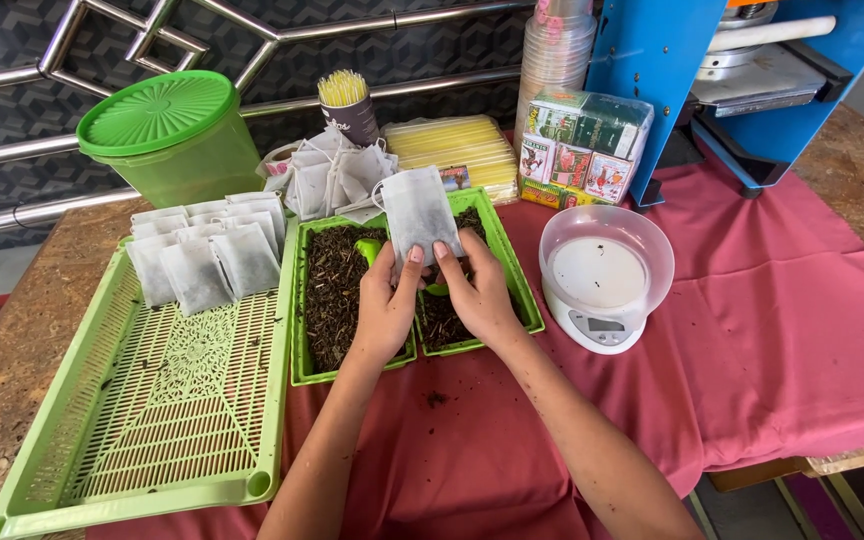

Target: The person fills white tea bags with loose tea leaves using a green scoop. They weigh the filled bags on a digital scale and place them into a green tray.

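Observation:
My left hand (385, 308) and my right hand (476, 292) both pinch the lower edge of a white filter tea bag (418, 212), held upright over a green tray of dark loose tea leaves (335, 290). A green scoop (372, 249) lies in the leaves, partly hidden behind my hands. Filled white tea bags (207, 255) lie in rows at the far end of a large green slatted tray (167, 400) to the left. A heap of empty white bags (332, 175) sits behind the tea tray.
A small white kitchen scale (604, 280) with a clear bowl stands to the right on a pink cloth (752, 340). Behind are a green lidded bucket (172, 135), a pack of yellow straws (457, 150), stacked clear cups (557, 55), wrapped tea boxes (582, 145) and a blue machine (742, 70).

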